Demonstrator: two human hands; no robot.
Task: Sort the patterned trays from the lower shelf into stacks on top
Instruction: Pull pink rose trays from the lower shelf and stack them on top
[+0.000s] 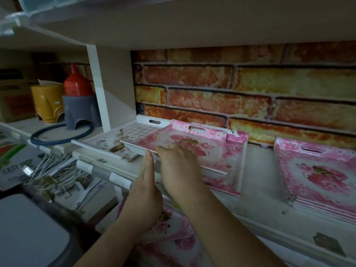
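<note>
A pink rose-patterned tray (pixel 204 143) lies tilted on top of a stack of pink trays (pixel 234 170) on the shelf, overlapping a white tray with a grid and purple flower pattern (pixel 123 134) on its left. My left hand (pixel 145 187) touches the tray's near left edge with straight fingers. My right hand (pixel 177 164) rests on the tray's near part, fingers bent onto its surface. A second stack of pink rose trays (pixel 317 174) stands at the right. More pink trays (pixel 173 239) lie on the lower shelf under my arms.
A brick-pattern wall (pixel 240 89) backs the shelf. A white divider (pixel 100 89) separates a left bay with a yellow stool (pixel 47 102), a grey stool (pixel 80 110), a red funnel (pixel 77 81) and a blue ring (pixel 59 136). Boxes and sticks (pixel 50 170) lie lower left.
</note>
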